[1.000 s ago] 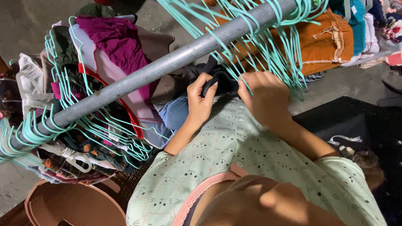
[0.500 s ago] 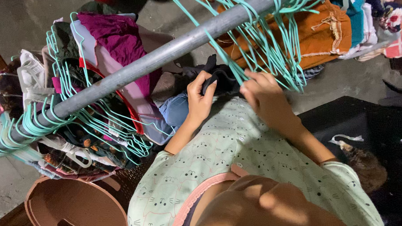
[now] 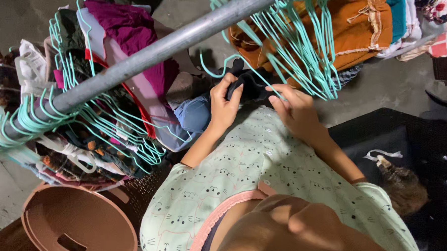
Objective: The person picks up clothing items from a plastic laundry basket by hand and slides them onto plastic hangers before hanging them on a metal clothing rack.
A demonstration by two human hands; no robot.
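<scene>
Since a second ago a teal hanger [image 3: 220,66] has come off the grey rail [image 3: 156,51] and now sits hooked into the dark garment [image 3: 249,84]. Left hand [image 3: 223,108] pinches that cloth at chest height; right hand [image 3: 296,110], fingers narrowed, grips the hanger wire and the cloth's other edge. Slack fabric could slide off the thin wire, I judge, or the hook snag the crowded empty hangers [image 3: 305,49] just above the right hand. Beyond the left hand, hung clothes [image 3: 122,52] crowd the rail; a brown tub [image 3: 76,224] sits below.
</scene>
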